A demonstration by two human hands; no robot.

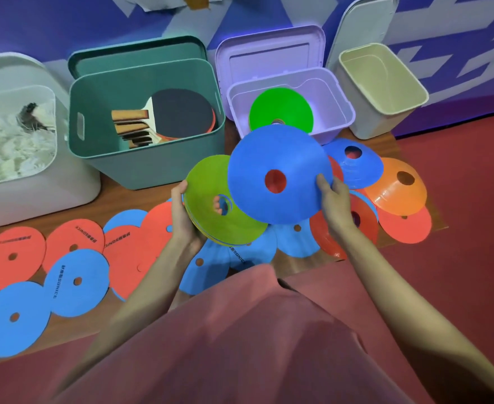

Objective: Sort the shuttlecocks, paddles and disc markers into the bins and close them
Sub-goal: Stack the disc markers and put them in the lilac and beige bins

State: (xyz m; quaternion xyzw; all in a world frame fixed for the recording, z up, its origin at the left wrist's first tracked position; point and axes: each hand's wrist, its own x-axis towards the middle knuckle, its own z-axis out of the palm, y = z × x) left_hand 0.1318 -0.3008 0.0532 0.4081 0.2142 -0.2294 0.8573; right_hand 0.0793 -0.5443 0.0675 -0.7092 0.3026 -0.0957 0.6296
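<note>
The left hand point(183, 217) grips a small stack of disc markers with a green cone point(211, 205) on top, fingers curled around its edge. The right hand point(334, 201) pinches the rim of a blue cone point(272, 167) at its 3 o'clock side, thumb on top. The purple bin point(339, 118), at 12 o'clock from the hands, already holds a green marker point(280, 107). Many flat discs point(77, 279) lie at 8 o'clock on the floor. The risk, I think: the blue cone is held at one edge only, so it may tilt and slide, missing the stack.
</note>
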